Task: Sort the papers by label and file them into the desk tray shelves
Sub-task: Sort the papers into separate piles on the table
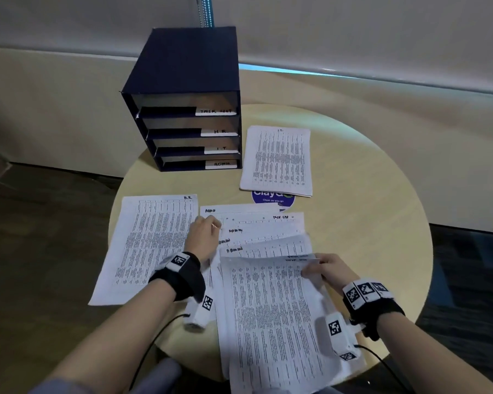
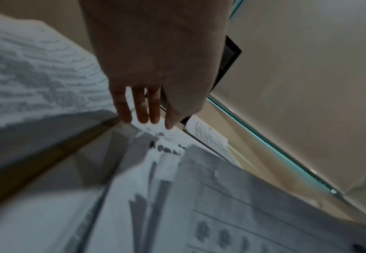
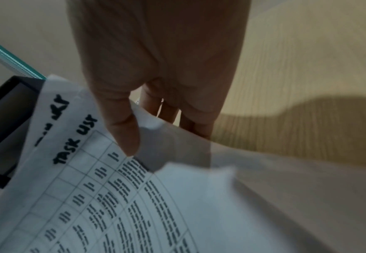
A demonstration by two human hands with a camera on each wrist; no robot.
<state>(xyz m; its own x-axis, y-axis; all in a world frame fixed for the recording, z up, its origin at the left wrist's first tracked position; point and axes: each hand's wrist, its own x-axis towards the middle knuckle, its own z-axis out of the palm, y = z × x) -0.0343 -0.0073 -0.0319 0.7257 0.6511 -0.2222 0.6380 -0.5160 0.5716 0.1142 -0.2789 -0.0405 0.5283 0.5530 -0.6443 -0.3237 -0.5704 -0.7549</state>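
Right hand [image 1: 329,270] fingers pinching task-list sheets [image 1: 270,308], left hand [image 1: 204,237] fingers straight on admin papers [image 1: 256,226], round wooden table [image 1: 367,223], beige wall [image 1: 353,32].

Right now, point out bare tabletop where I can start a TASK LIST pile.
Bare table lies right of the I.T. pile, out to the rim, and a narrower strip between the tray shelves and the H.R. sheet. The front centre is crowded with fanned papers.

Round wooden table [image 1: 381,194] (pale), beige wall [image 1: 353,32], dark floor [image 1: 40,223].
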